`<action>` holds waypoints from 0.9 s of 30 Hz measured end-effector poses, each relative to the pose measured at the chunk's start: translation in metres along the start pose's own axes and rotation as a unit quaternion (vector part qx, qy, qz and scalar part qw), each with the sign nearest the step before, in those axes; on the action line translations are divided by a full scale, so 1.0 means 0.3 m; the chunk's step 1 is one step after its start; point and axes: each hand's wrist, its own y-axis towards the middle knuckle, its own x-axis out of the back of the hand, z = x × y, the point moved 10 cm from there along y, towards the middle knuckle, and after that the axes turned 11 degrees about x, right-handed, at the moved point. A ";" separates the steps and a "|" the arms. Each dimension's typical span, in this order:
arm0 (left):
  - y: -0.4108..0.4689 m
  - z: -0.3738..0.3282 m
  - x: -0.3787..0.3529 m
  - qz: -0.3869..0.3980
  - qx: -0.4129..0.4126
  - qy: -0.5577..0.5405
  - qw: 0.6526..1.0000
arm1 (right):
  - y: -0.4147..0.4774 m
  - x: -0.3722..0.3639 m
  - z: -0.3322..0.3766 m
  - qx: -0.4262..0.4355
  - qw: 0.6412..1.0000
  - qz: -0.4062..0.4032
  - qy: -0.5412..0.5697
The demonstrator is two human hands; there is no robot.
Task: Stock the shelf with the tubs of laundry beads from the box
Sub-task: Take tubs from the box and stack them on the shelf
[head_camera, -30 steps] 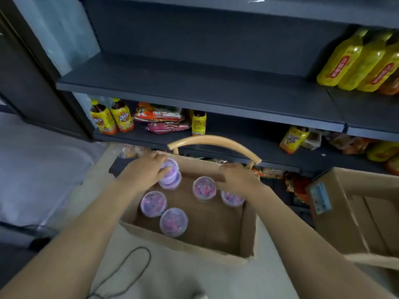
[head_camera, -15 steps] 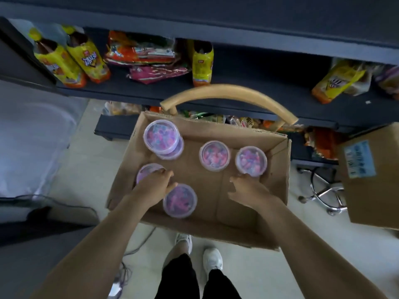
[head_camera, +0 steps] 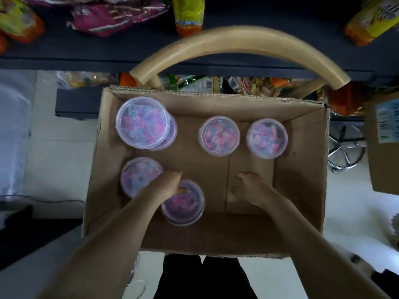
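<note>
An open cardboard box (head_camera: 302, 169) holds several clear round tubs of pink and purple laundry beads. Two tubs are stacked (head_camera: 142, 124) at the far left. Single tubs stand at the far middle (head_camera: 219, 135) and far right (head_camera: 267, 138). Another sits at the near left (head_camera: 135, 178), and one at the near middle (head_camera: 185, 207). My left hand (head_camera: 166, 186) lies with curled fingers between those two near tubs, its thumb over the near-middle tub's rim. Whether it grips is unclear. My right hand (head_camera: 252, 186) rests curled on the bare box floor, holding nothing.
A curved wooden chair back (head_camera: 237, 39) arches over the box's far edge. Beyond it a dark shelf (head_camera: 86, 59) carries snack packets and yellow bottles. A second cardboard box (head_camera: 384, 147) stands at the right above a chrome chair base (head_camera: 345, 154). My legs show below the box.
The view has tilted down onto the box. Both hands have drawn back from the far tubs to the near side: the left to the near tubs, the right onto the bare floor.
</note>
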 end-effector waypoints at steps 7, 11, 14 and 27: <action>0.047 -0.017 -0.031 0.046 -0.035 -0.102 0.993 | 0.047 -0.001 -0.033 -0.021 1.000 0.019 -0.010; 0.013 0.003 0.031 -0.026 -0.001 -0.199 0.980 | 0.041 0.037 -0.048 -0.028 0.999 -0.014 0.043; -0.022 0.051 0.070 -0.074 0.040 -0.313 0.946 | 0.031 0.068 -0.057 -0.036 0.990 -0.051 0.130; -0.055 0.173 0.131 -0.178 0.144 -0.459 0.859 | 0.188 0.111 -0.029 -0.121 0.861 -0.249 0.427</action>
